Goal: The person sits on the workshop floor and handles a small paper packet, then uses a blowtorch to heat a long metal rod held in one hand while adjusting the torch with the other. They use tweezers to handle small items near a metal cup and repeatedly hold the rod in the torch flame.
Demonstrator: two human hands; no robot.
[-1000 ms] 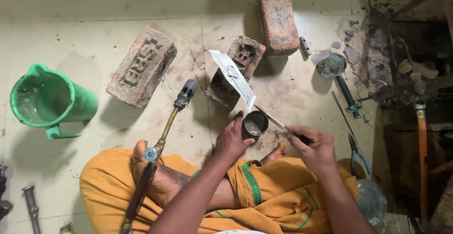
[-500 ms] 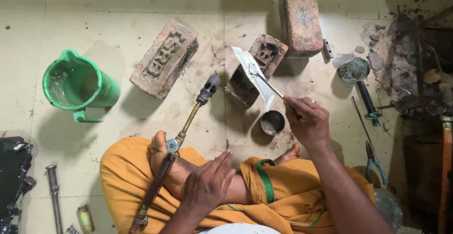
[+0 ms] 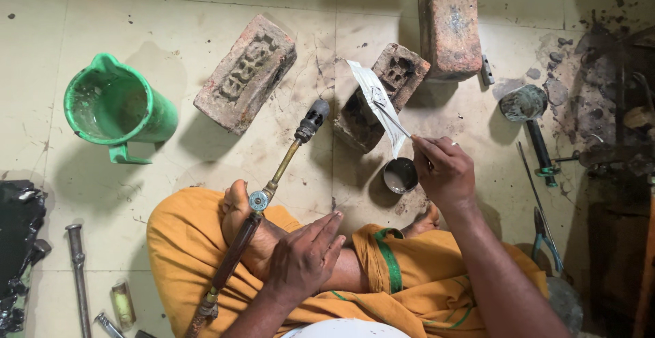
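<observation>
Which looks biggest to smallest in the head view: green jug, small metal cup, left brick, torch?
1. Torch, longest, running from floor across the lap.
2-3. Left brick and green jug look alike in area; not ranking them.
4. Metal cup, plainly smallest, just below the right hand.

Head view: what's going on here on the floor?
A person sits cross-legged on a tiled floor. The right hand holds tweezers against a white strip propped on a small brick, above a small metal cup. The left hand rests open on the leg, beside a torch.
</observation>
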